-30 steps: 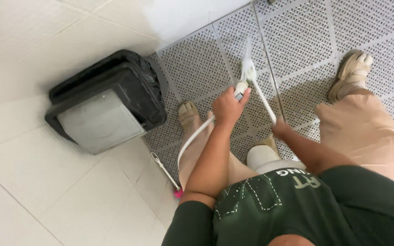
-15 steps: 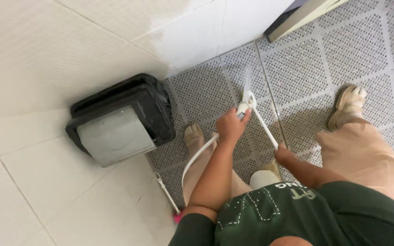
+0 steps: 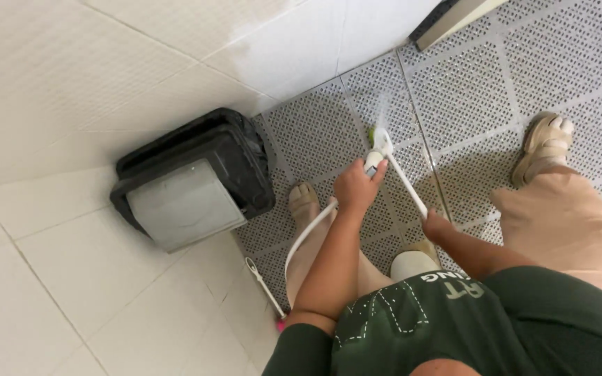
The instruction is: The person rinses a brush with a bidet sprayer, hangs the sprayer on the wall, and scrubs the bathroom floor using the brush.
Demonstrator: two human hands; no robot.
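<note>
- head view, looking straight down along the person's own body to the floor.
- left hand (image 3: 355, 186): grip clenched around the head end of a white spray hose (image 3: 308, 237); the nozzle (image 3: 373, 161) sticks out past the fingers and points at the floor.
- a faint spray of water (image 3: 382, 111) shows just beyond the nozzle, over the grey perforated floor mat (image 3: 468, 83).
- the hose runs from the left hand down and back toward the person's left leg, curving beside the left foot in a beige sandal (image 3: 304, 202).
- right hand (image 3: 435, 224): grip clenched on the lower end of a thin white brush handle (image 3: 405, 182); fingers largely hidden behind the wrist, so the exact hold is not clear.
- the handle slants up from the right hand to a small brush head (image 3: 382, 139) with a touch of green, which sits on the mat just beside the nozzle.
- brush head and nozzle lie close together; cannot tell whether they touch.
- right foot in a beige sandal (image 3: 545, 143) stands on the mat, well apart from the brush head.
- black bin with a grey swing lid (image 3: 189, 182) stands at the mat's left edge, against the white tiled surface (image 3: 71, 83), near the left foot.
- a second thin white stick with a pink end (image 3: 265, 287) lies along the mat's edge, near the hose, not held.
- a white rounded object (image 3: 412, 263) shows between the forearms, partly hidden; kind not clear.
</note>
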